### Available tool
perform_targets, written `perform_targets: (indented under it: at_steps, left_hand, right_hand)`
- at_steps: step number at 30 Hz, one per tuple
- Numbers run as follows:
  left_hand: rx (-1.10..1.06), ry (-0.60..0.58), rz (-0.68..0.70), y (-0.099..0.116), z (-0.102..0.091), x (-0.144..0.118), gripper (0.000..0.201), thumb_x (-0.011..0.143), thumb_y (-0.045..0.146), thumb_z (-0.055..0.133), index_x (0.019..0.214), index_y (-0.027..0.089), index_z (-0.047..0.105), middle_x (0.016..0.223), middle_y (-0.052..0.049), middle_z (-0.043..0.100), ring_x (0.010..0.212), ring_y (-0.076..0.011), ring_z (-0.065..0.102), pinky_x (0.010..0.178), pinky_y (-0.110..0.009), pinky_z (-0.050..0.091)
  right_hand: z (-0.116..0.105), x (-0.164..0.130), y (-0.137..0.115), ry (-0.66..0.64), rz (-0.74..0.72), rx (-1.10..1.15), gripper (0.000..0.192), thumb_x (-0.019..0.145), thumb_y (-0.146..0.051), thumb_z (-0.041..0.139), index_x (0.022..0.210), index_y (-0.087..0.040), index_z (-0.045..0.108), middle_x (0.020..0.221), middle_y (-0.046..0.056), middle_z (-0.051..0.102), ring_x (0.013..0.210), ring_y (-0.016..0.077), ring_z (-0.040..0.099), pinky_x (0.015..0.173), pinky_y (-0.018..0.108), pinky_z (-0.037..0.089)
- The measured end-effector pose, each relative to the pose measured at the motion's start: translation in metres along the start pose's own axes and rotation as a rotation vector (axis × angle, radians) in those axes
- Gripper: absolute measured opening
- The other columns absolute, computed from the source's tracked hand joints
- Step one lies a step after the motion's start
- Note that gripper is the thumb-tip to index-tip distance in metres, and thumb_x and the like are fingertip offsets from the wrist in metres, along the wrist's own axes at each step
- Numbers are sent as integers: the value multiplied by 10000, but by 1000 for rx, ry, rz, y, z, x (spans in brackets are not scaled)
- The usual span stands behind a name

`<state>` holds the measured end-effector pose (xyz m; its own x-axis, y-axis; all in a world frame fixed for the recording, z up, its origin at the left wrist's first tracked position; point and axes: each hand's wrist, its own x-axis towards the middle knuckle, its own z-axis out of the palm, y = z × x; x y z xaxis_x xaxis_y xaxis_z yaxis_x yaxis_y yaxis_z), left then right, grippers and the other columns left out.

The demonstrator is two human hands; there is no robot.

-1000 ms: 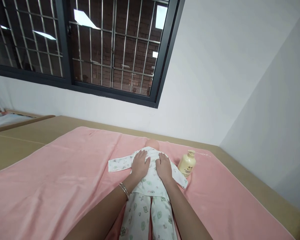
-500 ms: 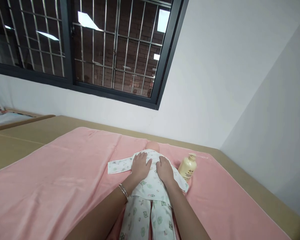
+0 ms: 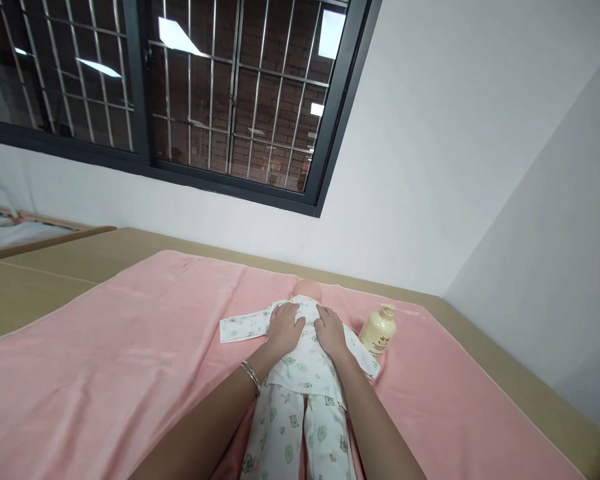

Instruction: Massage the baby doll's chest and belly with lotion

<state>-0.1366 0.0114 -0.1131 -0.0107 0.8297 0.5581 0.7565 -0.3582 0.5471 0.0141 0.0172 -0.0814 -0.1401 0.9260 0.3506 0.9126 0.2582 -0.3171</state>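
Nearest the camera: both forearms run up the middle of the frame, a bangle on the left wrist, with the doll's legs in printed trousers lying between them. Left hand and right hand lie palm-down side by side on the doll, on the chest of its printed top; fingers lie flat, close together, pointing at the head, gripping nothing. Doll lies lengthwise on the pink blanket, head at the far end, mostly hidden behind the hands, so can't tell which way it faces. Left sleeve lies flat and stretched out to the side; it looks empty, but can't confirm. Risks as I read them: palms only press on loose fabric, so any sliding push probably drags the top and bunches it under the hands rather than shifting the doll. Blanket is loose on the tan platform, so a hard push could likely ruck it too. Lotion bottle stands just beside the right sleeve, near the right hand, tall with a pump on top, on soft cloth; an outward sweep of that hand or a tug on the sleeve could tip it. Beyond: white wall, barred window, no hazard there
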Motion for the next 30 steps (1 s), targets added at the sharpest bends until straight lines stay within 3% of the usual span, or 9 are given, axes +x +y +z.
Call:
perform_targets:
  at_steps: [8, 14, 19, 25, 30]
  left_hand:
    - [-18, -32, 58, -1, 0, -2, 387, 936, 283, 369, 1278, 203, 531, 1345, -71, 569, 1295, -222, 450, 1130, -456, 278]
    - [-61, 34, 54, -3, 1, -3, 379, 926, 289, 388, 1254, 192, 551, 1302, -84, 597, 1242, -235, 499, 1100, -465, 331]
    - [-110, 104, 57, -5, 1, -5, 332, 925, 261, 373, 1153, 183, 601, 1182, -84, 654, 1133, -228, 568, 1006, -430, 435]
    - [-98, 118, 46, -3, -1, -7, 290, 915, 234, 379, 1080, 195, 614, 1141, -77, 657, 1099, -224, 578, 976, -417, 450]
    - [-6, 72, 40, -1, 2, -6, 347, 925, 300, 398, 1204, 187, 571, 1261, -93, 608, 1227, -239, 506, 1056, -438, 384]
  right_hand:
    - [-2, -6, -9, 54, -10, -14, 489, 842, -154, 366, 1289, -130, 563, 1265, 110, 600, 1161, 217, 512, 1013, 301, 305]
    - [-4, -12, -21, 124, -19, 5, 477, 827, -146, 370, 1252, -115, 584, 1242, 125, 617, 1173, 224, 519, 1025, 321, 314]
    - [-6, -22, -31, 204, -66, 74, 424, 825, -172, 391, 1166, -170, 642, 1204, 67, 646, 1137, 183, 545, 1013, 268, 352]
    - [-3, -29, -29, 376, -36, 110, 439, 808, -180, 411, 1181, -144, 640, 1334, 102, 552, 1250, 222, 460, 1088, 334, 296]
    - [-4, -20, -22, 206, 68, 55, 411, 872, -224, 359, 1174, -138, 625, 1201, 122, 631, 1141, 230, 539, 1005, 325, 354]
